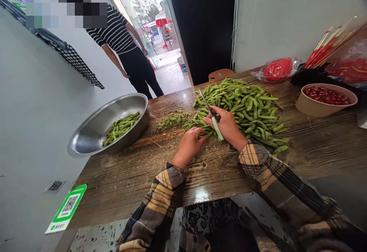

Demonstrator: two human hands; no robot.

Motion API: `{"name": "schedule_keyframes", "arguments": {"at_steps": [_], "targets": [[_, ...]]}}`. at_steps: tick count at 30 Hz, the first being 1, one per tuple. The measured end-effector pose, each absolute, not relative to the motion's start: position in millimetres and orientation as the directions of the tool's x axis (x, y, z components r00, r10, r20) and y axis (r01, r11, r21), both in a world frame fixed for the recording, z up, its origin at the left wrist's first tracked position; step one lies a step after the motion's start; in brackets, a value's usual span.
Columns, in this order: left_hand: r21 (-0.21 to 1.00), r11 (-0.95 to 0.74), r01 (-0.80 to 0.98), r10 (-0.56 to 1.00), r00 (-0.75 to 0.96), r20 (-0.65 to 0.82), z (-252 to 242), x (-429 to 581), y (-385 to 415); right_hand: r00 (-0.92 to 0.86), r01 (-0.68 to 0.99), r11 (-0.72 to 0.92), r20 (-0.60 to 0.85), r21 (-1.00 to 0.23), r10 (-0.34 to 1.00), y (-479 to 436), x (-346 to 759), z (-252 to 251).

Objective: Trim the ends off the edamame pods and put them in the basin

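Note:
A big heap of green bean pods (246, 107) lies on the wooden table (177, 168). My right hand (228, 126) is closed round a pair of scissors (212, 116) with pale green handles, blades pointing up and away over the heap. My left hand (189, 145) sits just left of it at the heap's near edge, fingers pinched on a bean pod (204, 130). A small pile of cut green trimmings (172, 119) lies left of the heap. A steel bowl (94, 130) at the table's left edge holds some pods (120, 126).
A tan bowl of red fruit (325, 98) stands at the right, with red items in plastic wrap (279, 69) and red sticks (327, 49) behind it. A person in a striped top (126, 42) stands by the doorway. A QR sticker (67, 208) is on the left wall.

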State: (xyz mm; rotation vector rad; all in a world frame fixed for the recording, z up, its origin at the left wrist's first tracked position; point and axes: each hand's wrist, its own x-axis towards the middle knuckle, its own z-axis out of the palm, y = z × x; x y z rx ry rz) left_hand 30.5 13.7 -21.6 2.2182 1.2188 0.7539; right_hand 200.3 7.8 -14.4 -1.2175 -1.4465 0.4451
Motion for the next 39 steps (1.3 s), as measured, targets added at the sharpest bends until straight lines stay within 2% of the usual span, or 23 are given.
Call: {"name": "schedule_keyframes", "arguments": {"at_steps": [3,6,8,10,12,14,17,20,26,30,39], "targets": [[0.495,-0.530,0.688,0.836,0.520,0.171,-23.4,41.1,11.5,0.149,0.411,0.409,0.502,-0.815,0.852,7.3,198.4,-14.8],[0.463,-0.523,0.716,0.839,0.528,0.132,-23.4,42.4,11.7,0.149,0.412,0.407,0.501,-0.816,0.853,6.7,197.7,-13.2],[0.518,-0.510,0.687,0.845,0.512,0.154,-22.2,37.1,13.1,0.160,0.424,0.400,0.501,-0.813,0.850,6.0,197.5,-11.2],[0.646,-0.464,0.606,0.866,0.463,0.188,-19.6,27.5,14.5,0.159,0.435,0.402,0.508,-0.806,0.847,5.0,197.1,-9.7],[0.811,-0.336,0.479,0.911,0.384,0.151,-15.6,15.2,14.9,0.143,0.440,0.415,0.519,-0.796,0.843,4.1,196.4,-9.5],[0.941,-0.151,0.304,0.943,0.330,0.045,-11.1,3.3,13.7,0.114,0.454,0.433,0.533,-0.779,0.838,3.5,195.4,-11.3],[0.998,0.059,0.021,0.947,0.314,-0.063,-6.2,-8.5,9.9,0.034,0.512,0.450,0.541,-0.731,0.840,2.6,193.6,-15.9],[0.988,0.099,-0.120,0.959,0.275,-0.063,-5.4,-11.2,7.6,-0.105,0.562,0.465,0.499,-0.684,0.860,-0.2,192.0,-19.1],[1.000,-0.008,-0.026,0.974,0.226,0.014,-7.2,-8.2,6.6,-0.310,0.574,0.509,0.406,-0.642,0.860,-10.8,187.2,-15.8],[0.996,-0.072,0.062,0.973,0.222,0.056,-4.8,-5.6,2.9,-0.337,0.554,0.512,0.386,-0.656,0.859,-14.7,183.8,-13.7],[0.988,-0.119,0.100,0.972,0.214,0.095,-4.8,-3.9,-1.9,-0.365,0.544,0.546,0.406,-0.638,0.838,-15.3,183.4,-13.4]]}}
